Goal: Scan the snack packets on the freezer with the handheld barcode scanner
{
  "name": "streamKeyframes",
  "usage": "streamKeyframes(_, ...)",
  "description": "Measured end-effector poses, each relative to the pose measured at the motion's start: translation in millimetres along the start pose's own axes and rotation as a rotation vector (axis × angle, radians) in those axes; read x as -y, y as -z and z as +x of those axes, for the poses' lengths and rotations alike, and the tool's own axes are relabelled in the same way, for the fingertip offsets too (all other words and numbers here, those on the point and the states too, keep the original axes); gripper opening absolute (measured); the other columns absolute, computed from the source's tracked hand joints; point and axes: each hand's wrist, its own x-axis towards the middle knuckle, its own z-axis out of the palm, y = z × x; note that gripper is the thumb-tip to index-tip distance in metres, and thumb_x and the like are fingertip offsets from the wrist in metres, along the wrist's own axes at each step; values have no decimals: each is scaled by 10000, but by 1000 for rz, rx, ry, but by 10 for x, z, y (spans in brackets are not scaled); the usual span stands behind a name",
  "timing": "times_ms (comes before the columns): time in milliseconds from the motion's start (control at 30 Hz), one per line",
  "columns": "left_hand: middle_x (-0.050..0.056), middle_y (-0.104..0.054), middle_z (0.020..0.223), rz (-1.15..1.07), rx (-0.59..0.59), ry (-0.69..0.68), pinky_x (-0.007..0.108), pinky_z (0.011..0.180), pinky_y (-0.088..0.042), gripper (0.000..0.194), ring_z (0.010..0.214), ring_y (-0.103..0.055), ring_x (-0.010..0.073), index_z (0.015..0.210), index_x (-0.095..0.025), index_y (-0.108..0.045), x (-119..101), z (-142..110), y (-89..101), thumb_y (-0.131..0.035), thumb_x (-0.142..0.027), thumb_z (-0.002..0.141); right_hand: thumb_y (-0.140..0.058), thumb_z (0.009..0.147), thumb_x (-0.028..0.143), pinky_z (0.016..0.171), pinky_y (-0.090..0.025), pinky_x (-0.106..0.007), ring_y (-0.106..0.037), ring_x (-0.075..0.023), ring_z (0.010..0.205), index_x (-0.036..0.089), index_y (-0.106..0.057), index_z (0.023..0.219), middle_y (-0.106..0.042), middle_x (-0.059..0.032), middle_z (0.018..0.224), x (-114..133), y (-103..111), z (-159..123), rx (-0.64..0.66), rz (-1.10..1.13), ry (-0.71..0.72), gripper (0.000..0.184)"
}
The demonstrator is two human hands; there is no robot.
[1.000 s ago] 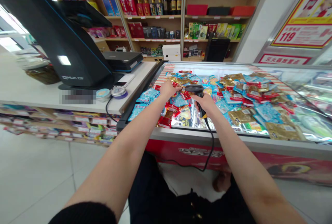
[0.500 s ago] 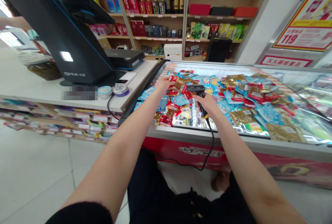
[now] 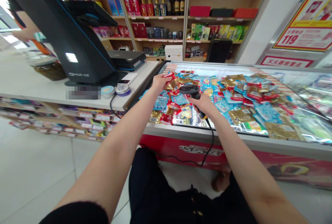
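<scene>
The red-and-gold packet (image 3: 172, 85) is pinched in the left hand (image 3: 158, 81), near the black scanner (image 3: 190, 90) the right hand (image 3: 205, 105) grips. Below them, loose packets (image 3: 245, 94) cover a stocked glass-topped cabinet (image 3: 178, 132); left of them, a lidded jar (image 3: 50, 70) of dark contents stands on the counter (image 3: 28, 84)

Both bare arms reach forward over the near edge of the freezer (image 3: 186, 132). The left arm (image 3: 121, 137), a black sleeve (image 3: 75, 213) above its elbow, slants rightward; the left hand (image 3: 159, 81) is toward the left edge, back up, fingertips pinched together. The right arm (image 3: 241, 148) angles leftward, the right hand (image 3: 204, 103) nearer the near edge, fingers curled in a grip.
</scene>
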Motion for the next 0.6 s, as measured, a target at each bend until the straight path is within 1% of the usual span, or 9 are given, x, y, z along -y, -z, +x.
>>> streamKeyframes(67, -25, -640, 607, 9, -1, -26, 192, 524, -483, 358, 534, -583, 91, 776, -170, -677, -16, -18, 8, -929, -213, 525, -734, 810, 208, 338, -356, -211, -441, -108, 299, 215, -534, 772, -510, 61, 410, 42, -5, -31, 7, -46, 0, 203)
streamKeyframes(167, -16, -654, 616, -9, 5, -25, 185, 526, -490, 318, 544, -594, 92, 774, -161, -678, -51, -59, 9, -907, -178, 554, -705, 825, 192, 344, -363, -216, -445, -110, 301, 211, -523, 740, -505, 54, 399, 80, -9, -55, 10, -94, -12, 201)
streamKeyframes(300, -16, -648, 605, -22, 15, -1, 175, 535, -478, 223, 540, -589, 83, 738, -145, -665, -96, -118, 2, -848, -106, 618, -694, 825, 176, 335, -361, -215, -447, -107, 302, 216, -503, 712, -507, 50, 408, 90, -15, -56, 17, -99, -4, 225)
streamKeyframes(367, -21, -638, 596, -18, 18, 1, 175, 538, -468, 206, 534, -578, 79, 720, -145, -657, -107, -138, -1, -836, -93, 632, -697, 819, 175, 326, -352, -214, -441, -106, 299, 220, -496, 707, -508, 50, 409, 86, -18, -52, 21, -91, -2, 234)
streamKeyframes(600, -23, -637, 615, 16, 5, -5, 196, 562, -471, 299, 523, -559, 74, 693, -155, -640, -102, -145, -9, -902, -142, 550, -720, 789, 187, 317, -357, -217, -439, -109, 301, 227, -499, 727, -504, 60, 412, 24, -16, -25, 19, -41, 4, 233)
